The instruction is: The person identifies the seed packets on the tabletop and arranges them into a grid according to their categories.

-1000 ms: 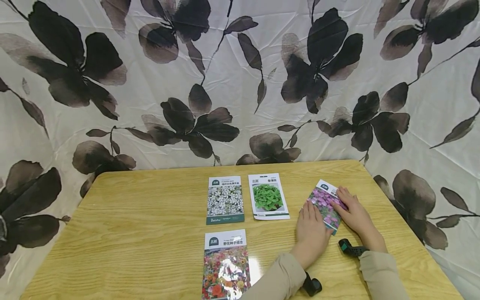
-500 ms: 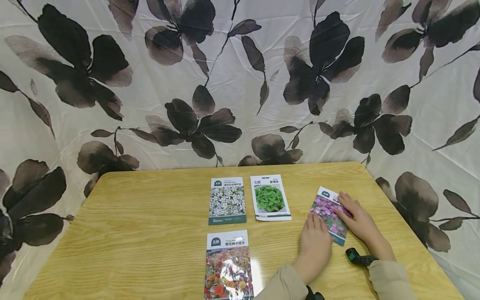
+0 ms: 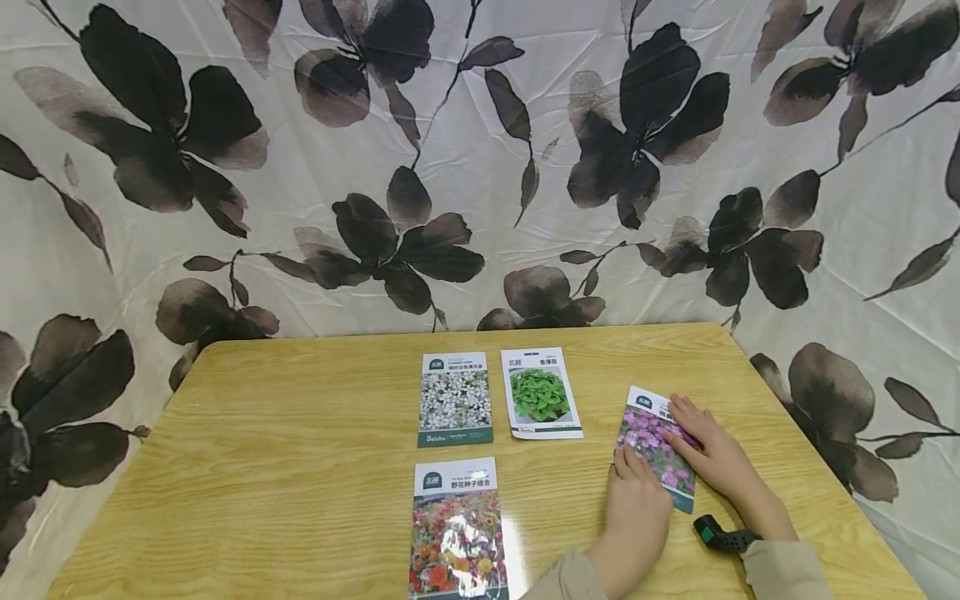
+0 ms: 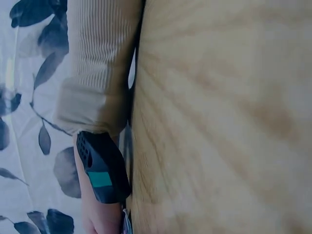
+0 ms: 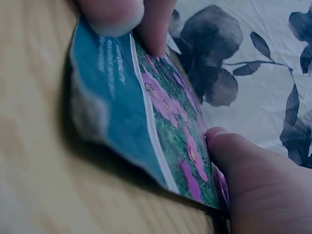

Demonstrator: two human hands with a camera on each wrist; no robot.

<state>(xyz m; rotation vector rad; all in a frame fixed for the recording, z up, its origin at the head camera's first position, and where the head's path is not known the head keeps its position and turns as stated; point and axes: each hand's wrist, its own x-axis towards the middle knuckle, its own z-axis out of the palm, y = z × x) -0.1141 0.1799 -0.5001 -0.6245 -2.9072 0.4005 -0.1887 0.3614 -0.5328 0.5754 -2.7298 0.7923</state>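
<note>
In the head view, a seed packet with pink-purple flowers (image 3: 652,437) lies tilted at the right of the table under both hands. My left hand (image 3: 637,517) grips its lower left edge with bent fingers. On its upper right side rests my right hand (image 3: 716,454), fingers fairly straight and thumb across the printed face. The right wrist view shows left fingertips (image 5: 114,17) on the teal bottom strip of the packet (image 5: 126,112), whose near edge stands off the wood. There the right thumb (image 5: 224,146) presses its other side. The left wrist view shows mostly table and the right forearm (image 4: 97,63).
Left of the hands lie a white-flower packet (image 3: 453,402), a green-leaf packet (image 3: 542,396) and, nearer, a mixed-flower packet (image 3: 457,529). A black wrist camera (image 3: 723,536) sits on the right wrist. Behind the wooden table (image 3: 285,450) hangs floral cloth (image 3: 465,167).
Both hands have drawn the pink-flower packet nearer to me, and it stands less tilted than before. The left fingers, straighter earlier, now bend at its left edge. The other packets stay put.
</note>
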